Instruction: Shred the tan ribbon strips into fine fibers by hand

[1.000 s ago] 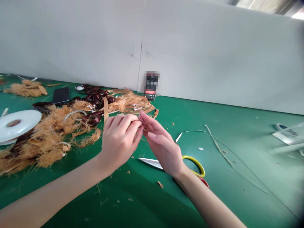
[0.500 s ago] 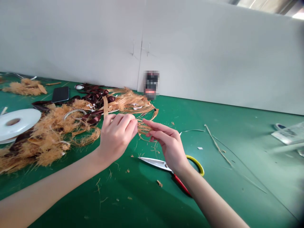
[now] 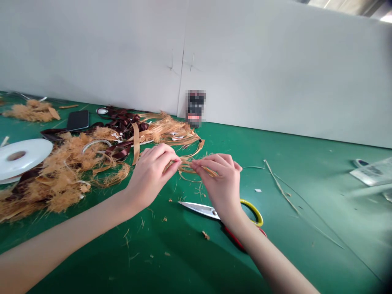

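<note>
Readable text: none | pixelated object (image 3: 195, 108) by the wall: obscured | plastic packet (image 3: 370, 173), right: label too blurred

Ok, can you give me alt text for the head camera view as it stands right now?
The left hand and right hand pinch tan plant fibres over a green work mat. Scissors with yellow and red handles lie below the right hand; a heap of shredded fibre lies to the left.

The fibre strands (image 3: 199, 166) look rough and dry, the scissors (image 3: 199, 210) have polished steel blades and glossy yellow plastic handles (image 3: 253, 207), and the worktop (image 3: 306, 245) is matt green
</note>
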Motion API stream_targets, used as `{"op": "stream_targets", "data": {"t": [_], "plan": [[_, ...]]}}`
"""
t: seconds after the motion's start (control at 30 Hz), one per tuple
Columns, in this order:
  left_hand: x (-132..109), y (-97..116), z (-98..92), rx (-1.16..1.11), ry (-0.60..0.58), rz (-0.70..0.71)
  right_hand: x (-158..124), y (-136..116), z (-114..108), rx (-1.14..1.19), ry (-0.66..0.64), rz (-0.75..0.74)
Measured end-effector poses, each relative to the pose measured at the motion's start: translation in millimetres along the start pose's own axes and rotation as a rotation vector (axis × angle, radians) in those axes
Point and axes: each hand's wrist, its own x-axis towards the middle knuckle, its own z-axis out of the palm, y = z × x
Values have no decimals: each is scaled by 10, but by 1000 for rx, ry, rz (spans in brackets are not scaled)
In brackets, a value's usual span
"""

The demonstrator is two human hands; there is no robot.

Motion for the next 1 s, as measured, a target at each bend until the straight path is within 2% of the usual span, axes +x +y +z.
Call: {"op": "stream_targets", "data": {"t": [0.17, 0.33, 0.43, 0.53, 0.6, 0.67, 0.73, 0.87, 1.0], "plan": [[22, -161, 0, -328, -120, -120, 37, 96, -59, 203, -16, 131], [10, -362, 48, -619, -181, -414, 55, 116, -132, 405, -79, 266], [34, -401, 46, -677, -220, -462, 68, 84, -182, 618, -265, 367], [63, -352, 6, -693, -264, -472, 93, 56, -199, 1001, -518, 410], [70, -296, -27, -731, -312, -473, 114, 46, -188, 1243, -598, 417], [67, -245, -58, -785, -353, -474, 140, 43, -168, 1431, -606, 461], [63, -213, -83, -820, -369, -475, 169, 51, -151, 1518, -570, 535], [73, -226, -113, -805, -346, -468, 221, 120, -143, 1409, -434, 630], [93, -293, -106, -736, -317, -475, 236, 213, -146, 1325, -383, 640]]}}
